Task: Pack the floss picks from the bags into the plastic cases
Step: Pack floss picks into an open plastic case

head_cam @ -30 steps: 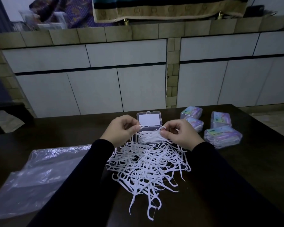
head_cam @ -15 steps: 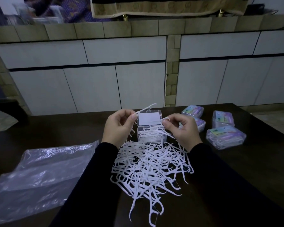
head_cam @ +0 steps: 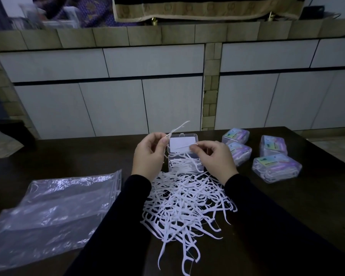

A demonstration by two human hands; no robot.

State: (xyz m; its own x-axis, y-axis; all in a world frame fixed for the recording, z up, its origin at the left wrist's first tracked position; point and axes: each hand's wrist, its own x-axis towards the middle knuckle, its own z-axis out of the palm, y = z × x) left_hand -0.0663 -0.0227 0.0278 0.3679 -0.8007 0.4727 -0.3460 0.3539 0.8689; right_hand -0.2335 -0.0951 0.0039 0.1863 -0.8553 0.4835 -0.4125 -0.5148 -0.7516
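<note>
A heap of white floss picks (head_cam: 185, 204) lies on the dark table in front of me. Behind it stands an open clear plastic case (head_cam: 184, 165) with several picks inside and its lid (head_cam: 182, 145) tipped back. My left hand (head_cam: 148, 156) pinches one floss pick (head_cam: 178, 127) that sticks up above the lid. My right hand (head_cam: 213, 158) pinches another pick (head_cam: 184, 146) over the case, held roughly level. Both hands hover just above the case.
An empty clear plastic bag (head_cam: 52, 212) lies flat at the left. Several closed, filled cases (head_cam: 276, 168) with coloured labels stand at the right. White cabinet doors (head_cam: 167, 100) rise behind the table's far edge.
Both hands lifted from the heap up to the case. The left hand raised one pick above the lid, and the right hand drew a pick level over the case.
</note>
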